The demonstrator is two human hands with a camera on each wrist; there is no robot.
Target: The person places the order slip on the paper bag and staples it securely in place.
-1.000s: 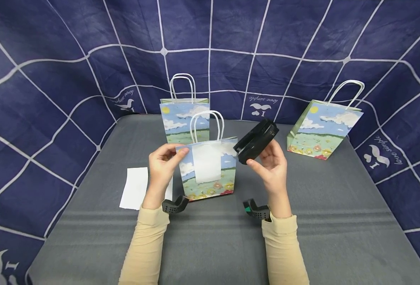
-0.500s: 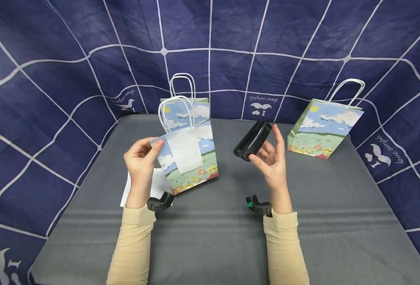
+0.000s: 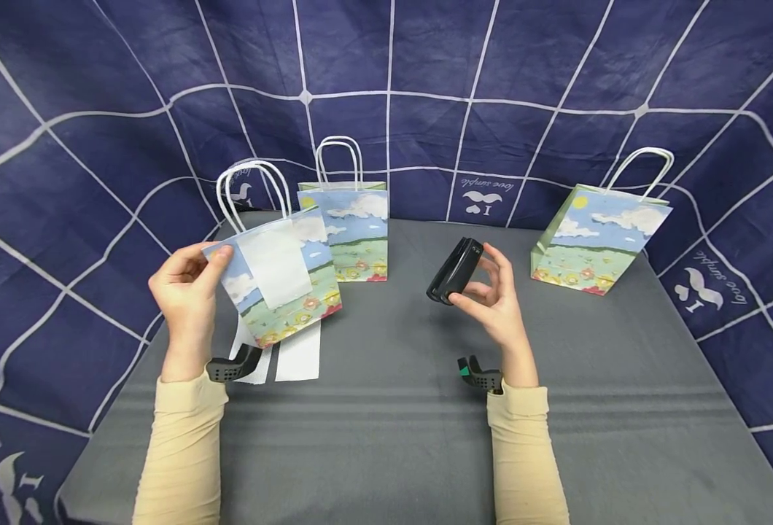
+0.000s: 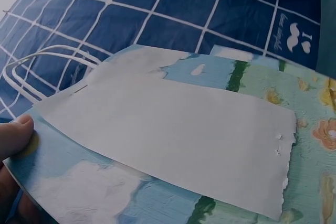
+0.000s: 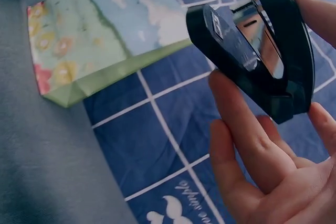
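My left hand (image 3: 186,295) pinches the upper left corner of a small paper gift bag (image 3: 321,255) printed with sky and flowers. The bag hangs tilted, its white twisted handles upward. A white paper slip (image 3: 278,266) lies against its front; in the left wrist view a staple (image 4: 80,89) shows near the slip's handle-side edge. Over the middle of the table, my right hand (image 3: 501,310) holds a black stapler (image 3: 457,271) between thumb and fingers. The stapler's jaws stand apart in the right wrist view, with nothing between them.
A second matching bag (image 3: 367,233) stands behind the held one. Another bag (image 3: 596,240) stands at the back right of the grey table (image 3: 386,452). White paper pieces (image 3: 300,356) lie on the left, partly under the held bag. A blue grid cloth (image 3: 426,65) walls the back and sides.
My left hand has carried the bag with its slip leftward and tilted it, uncovering the bag behind. My right hand, still holding the stapler, has shifted slightly down and left.
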